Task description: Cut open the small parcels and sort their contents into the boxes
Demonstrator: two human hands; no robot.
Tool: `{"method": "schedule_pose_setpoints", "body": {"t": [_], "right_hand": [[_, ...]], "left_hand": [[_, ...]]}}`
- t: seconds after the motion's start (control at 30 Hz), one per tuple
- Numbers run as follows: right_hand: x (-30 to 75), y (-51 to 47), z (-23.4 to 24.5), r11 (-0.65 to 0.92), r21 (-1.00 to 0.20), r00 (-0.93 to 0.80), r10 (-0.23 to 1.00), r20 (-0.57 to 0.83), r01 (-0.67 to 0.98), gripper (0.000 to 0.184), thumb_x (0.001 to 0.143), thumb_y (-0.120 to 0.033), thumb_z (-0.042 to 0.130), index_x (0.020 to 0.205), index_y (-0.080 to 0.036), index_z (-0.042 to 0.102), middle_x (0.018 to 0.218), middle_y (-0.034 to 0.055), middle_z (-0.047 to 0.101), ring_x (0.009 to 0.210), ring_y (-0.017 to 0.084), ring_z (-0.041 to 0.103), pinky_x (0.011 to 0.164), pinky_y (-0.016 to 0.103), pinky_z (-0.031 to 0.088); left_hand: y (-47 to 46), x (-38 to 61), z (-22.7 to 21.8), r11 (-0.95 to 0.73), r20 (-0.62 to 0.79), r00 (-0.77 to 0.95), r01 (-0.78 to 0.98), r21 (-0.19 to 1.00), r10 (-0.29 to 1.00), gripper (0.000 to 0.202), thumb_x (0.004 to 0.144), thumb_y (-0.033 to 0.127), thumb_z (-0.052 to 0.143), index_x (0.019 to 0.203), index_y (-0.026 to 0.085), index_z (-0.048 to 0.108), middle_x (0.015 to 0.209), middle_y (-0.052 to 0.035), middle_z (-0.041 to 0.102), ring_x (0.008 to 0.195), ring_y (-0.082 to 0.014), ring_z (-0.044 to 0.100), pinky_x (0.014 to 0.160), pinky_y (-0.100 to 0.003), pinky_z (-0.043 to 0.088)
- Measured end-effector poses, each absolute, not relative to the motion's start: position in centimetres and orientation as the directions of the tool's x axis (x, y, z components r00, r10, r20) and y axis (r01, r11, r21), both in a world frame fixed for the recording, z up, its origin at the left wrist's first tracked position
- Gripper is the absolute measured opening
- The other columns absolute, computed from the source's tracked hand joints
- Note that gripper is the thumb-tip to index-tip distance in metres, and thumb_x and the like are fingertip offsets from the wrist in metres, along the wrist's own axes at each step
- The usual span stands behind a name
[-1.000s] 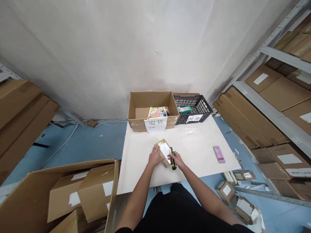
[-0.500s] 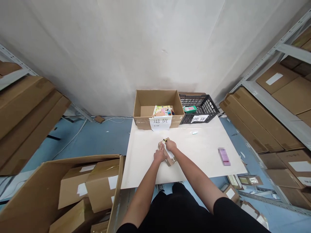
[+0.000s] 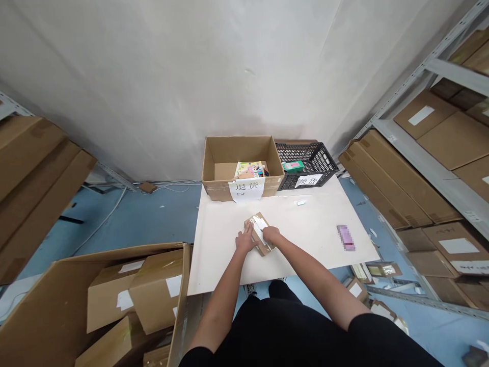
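A small taped cardboard box (image 3: 263,250) with a white label (image 3: 260,225) lies slantwise on the white table (image 3: 217,260). My left hand (image 3: 246,239) holds it down at its left side, fingers spread along the edge. Over the label's right side, my right hand (image 3: 271,234) is closed around a small cutter that looks like a utility knife; the fingers hide most of it. The cutter's tip is close to the box top, and I cannot tell whether it touches.
Behind stand an open carton (image 3: 214,191) with colourful booklets (image 3: 249,169) and a black crate (image 3: 324,176) holding a green pack (image 3: 293,166). A blurred purple item (image 3: 346,237) lies right. A big carton (image 3: 187,270) of boxes stands left; shelves flank both sides.
My right hand has moved from the box's far end down toward its middle, and the yellow-and-black cutter is now mostly hidden. My left hand stays on the box. The view has shifted slightly.
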State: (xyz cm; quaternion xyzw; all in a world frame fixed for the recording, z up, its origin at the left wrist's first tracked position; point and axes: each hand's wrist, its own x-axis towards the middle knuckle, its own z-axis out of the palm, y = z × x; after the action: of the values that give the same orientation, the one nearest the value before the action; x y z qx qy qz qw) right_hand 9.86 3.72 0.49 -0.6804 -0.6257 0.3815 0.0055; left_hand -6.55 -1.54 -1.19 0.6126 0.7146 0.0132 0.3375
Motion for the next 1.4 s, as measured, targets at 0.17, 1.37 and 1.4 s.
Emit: {"method": "schedule_pose_setpoints", "body": {"t": [0.17,1.37,1.4], "right_hand": [[15.3,-2.5,1.0,-0.235,-0.384,-0.032,0.818,-0.574,0.893,0.011,0.079,-0.027,0.08,0.082,-0.021,0.071,0.085,0.0156,0.074,0.098,0.041,0.073,0.086,0.054,0.056],[20.8,-2.3,-3.8,-0.628,-0.691,0.078,0.758,-0.648,0.358,0.054,0.1,-0.066,0.039,0.071,-0.023,0.051,0.047,-0.0024,0.054,0.037,0.014,0.054,0.044,0.024,0.044],[20.8,-2.5,-3.9,-0.641,-0.689,0.071,0.748,-0.66,0.339,0.053,0.1,-0.066,0.042,0.069,-0.023,0.05,0.045,-0.003,0.052,0.036,0.014,0.052,0.042,0.024,0.042]], "left_hand": [[-1.4,-6.2,-1.2,0.242,-0.455,-0.031,0.879,0.412,0.89,0.105,0.075,0.059,0.069,0.164,0.04,0.018,0.176,0.0037,0.004,0.139,-0.0453,0.042,0.103,-0.053,0.044],[-2.3,-3.8,-1.3,-0.172,-0.316,0.245,0.955,0.243,0.917,0.073,0.096,0.051,0.056,0.163,0.032,0.032,0.174,-0.0053,0.02,0.16,-0.0354,0.011,0.126,-0.055,0.021],[-2.3,-3.8,-1.6,-0.185,-0.309,0.25,0.957,0.223,0.918,0.073,0.097,0.049,0.055,0.163,0.032,0.03,0.174,-0.0047,0.019,0.16,-0.0345,0.011,0.126,-0.055,0.019]]}}
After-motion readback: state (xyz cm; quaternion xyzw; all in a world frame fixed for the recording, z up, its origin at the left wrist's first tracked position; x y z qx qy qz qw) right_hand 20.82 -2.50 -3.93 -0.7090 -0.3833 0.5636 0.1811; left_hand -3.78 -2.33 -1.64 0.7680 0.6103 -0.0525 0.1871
